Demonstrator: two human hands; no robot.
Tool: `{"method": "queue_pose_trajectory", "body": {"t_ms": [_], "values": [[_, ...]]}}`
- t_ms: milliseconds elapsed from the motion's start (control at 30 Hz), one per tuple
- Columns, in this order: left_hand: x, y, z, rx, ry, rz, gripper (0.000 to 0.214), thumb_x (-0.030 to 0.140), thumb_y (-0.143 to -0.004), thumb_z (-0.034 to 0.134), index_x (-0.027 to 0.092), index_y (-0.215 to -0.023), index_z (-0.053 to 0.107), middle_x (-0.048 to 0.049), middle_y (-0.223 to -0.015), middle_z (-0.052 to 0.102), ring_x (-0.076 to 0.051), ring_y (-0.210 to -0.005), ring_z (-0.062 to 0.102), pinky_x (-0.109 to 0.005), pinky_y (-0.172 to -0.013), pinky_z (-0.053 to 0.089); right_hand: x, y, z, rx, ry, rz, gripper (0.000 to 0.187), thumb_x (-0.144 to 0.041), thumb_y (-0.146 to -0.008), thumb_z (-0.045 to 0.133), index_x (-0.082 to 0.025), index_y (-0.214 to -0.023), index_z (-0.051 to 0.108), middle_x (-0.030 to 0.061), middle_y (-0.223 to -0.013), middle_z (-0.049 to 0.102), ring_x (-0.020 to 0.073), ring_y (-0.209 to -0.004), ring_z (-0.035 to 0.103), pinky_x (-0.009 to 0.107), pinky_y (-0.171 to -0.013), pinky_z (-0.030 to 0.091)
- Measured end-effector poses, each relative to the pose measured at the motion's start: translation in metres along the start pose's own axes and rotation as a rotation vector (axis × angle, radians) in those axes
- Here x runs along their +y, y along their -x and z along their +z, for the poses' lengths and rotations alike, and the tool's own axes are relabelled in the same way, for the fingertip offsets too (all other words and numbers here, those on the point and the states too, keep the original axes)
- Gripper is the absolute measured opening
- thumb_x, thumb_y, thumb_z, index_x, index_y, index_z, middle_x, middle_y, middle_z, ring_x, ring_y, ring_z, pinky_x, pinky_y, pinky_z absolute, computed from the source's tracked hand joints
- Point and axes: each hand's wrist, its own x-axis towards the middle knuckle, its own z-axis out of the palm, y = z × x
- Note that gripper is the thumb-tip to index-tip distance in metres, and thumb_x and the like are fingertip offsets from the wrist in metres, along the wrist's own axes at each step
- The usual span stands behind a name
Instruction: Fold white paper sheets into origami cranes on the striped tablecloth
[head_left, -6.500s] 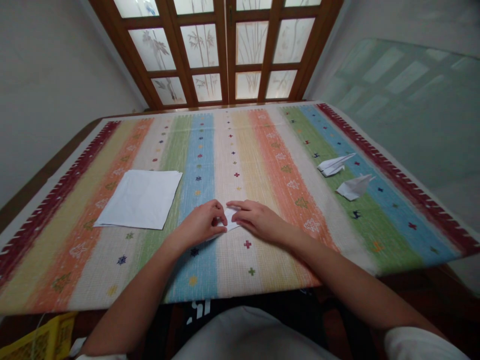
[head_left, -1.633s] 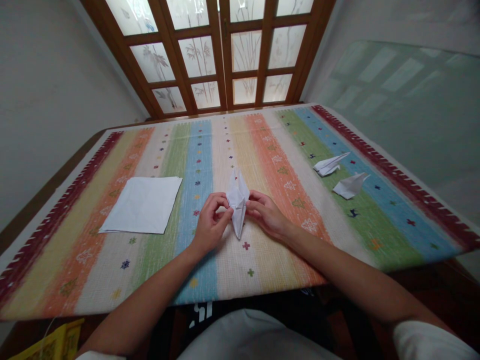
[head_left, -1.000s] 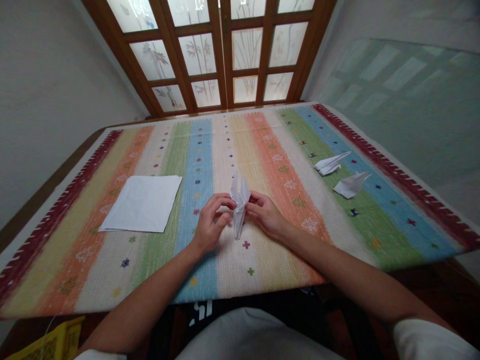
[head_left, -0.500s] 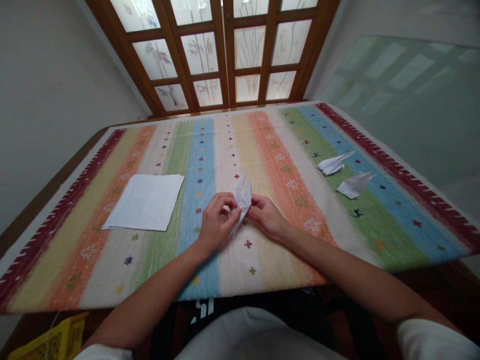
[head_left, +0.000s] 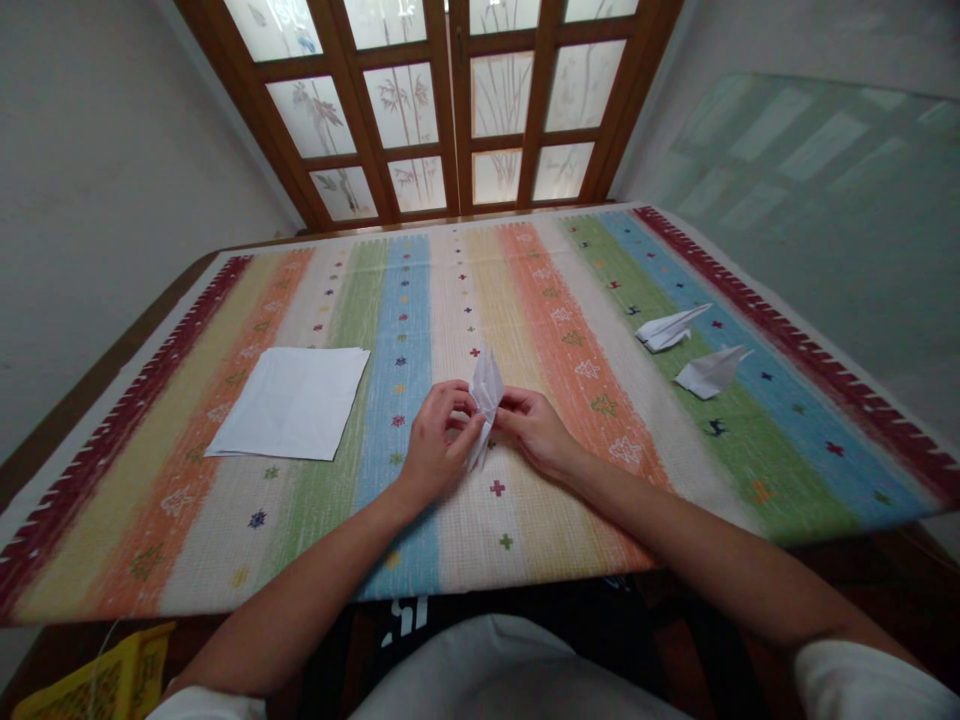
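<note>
Between my hands, just above the striped tablecloth, is a folded piece of white paper with a pointed tip upward and narrower points hanging below. My left hand pinches it from the left, thumb and fingertips on its lower middle. From the right, my right hand grips its edge between thumb and curled fingers. Two white folded paper figures, one farther and one nearer, rest on the right side of the cloth. A stack of white square paper sheets lies to the left of my hands.
A striped cloth covers the table. Beyond its far edge stand wooden doors with glass panes. A pale glass board leans along the right wall. A yellow plastic basket sits below the table at lower left.
The two upright points of the folded paper, spread apart before, now lie together as one wider pointed shape. Both hands keep nearly the same place.
</note>
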Motion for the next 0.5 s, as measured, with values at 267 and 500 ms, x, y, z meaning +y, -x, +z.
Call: {"method": "queue_pose_trajectory", "body": {"t_ms": [267,500], "values": [[0.0023,0.0007,-0.0007,-0.018,-0.039,-0.019,0.007,0.024,-0.099,0.063,0.019,-0.094,0.065,-0.0112,-0.122,0.062,-0.020,-0.108,0.067,-0.026,-0.075,0.063,0.0007,0.0007,0.0004,0.050,0.015,0.033,0.030,-0.044,-0.073,0.093,-0.022,-0.088,0.079,0.0019,-0.084,0.073,0.0142,-0.069,0.063,0.028,-0.067,0.053],[-0.0021,0.0002,-0.0014,-0.034,-0.045,-0.032,0.019,0.034,-0.093,0.076,0.018,-0.102,0.070,-0.0124,-0.128,0.060,-0.018,-0.094,0.070,-0.026,-0.067,0.063,-0.0007,0.0011,0.0022,0.126,0.094,-0.006,0.026,-0.045,-0.074,0.090,-0.024,-0.085,0.077,0.0006,-0.078,0.073,0.0151,-0.067,0.063,0.027,-0.063,0.053]]}}
